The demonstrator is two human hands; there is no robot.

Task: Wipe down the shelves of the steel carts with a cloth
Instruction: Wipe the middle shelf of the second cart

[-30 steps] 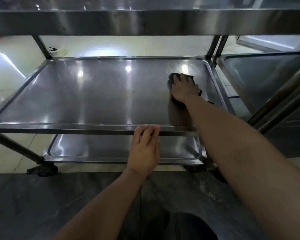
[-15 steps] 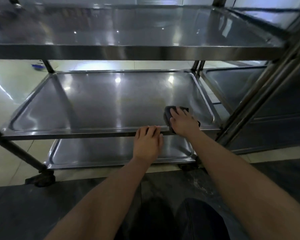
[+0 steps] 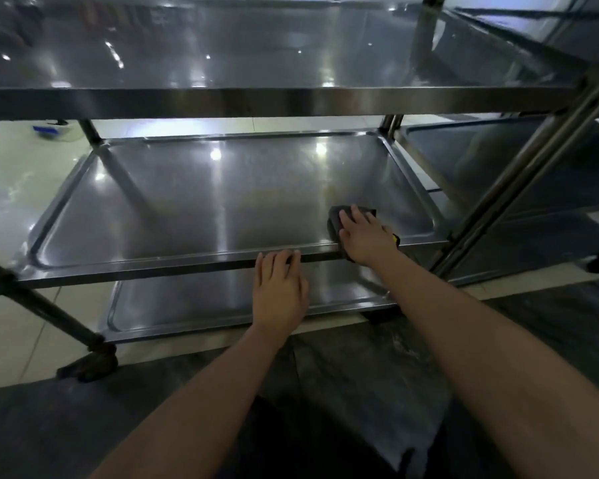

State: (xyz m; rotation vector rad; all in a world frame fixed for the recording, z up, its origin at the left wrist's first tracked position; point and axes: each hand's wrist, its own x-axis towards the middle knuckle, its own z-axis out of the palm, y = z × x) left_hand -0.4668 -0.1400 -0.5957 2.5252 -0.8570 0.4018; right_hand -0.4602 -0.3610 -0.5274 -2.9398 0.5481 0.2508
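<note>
your right hand (image 3: pixel 365 236) presses flat on the cloth (image 3: pixel 336 219) at centre right; your left hand (image 3: pixel 279 288) grips the shelf (image 3: pixel 187 202) edge; no writing is readable.

1. Looks like a commercial kitchen or catering storeroom.
2. Three-tier steel cart (image 3: pixel 222 98) on castor wheels (image 3: pixel 90 366), with rimmed tray-like shelves (image 3: pixel 222 195).
3. Second steel cart (image 3: pixel 533 174) parked just beside, to the right.
4. Glossy pale tiled floor (image 3: pixel 14 188) mirroring ceiling lights; dark stone flooring (image 3: pixel 360 357) nearer the camera.
</note>
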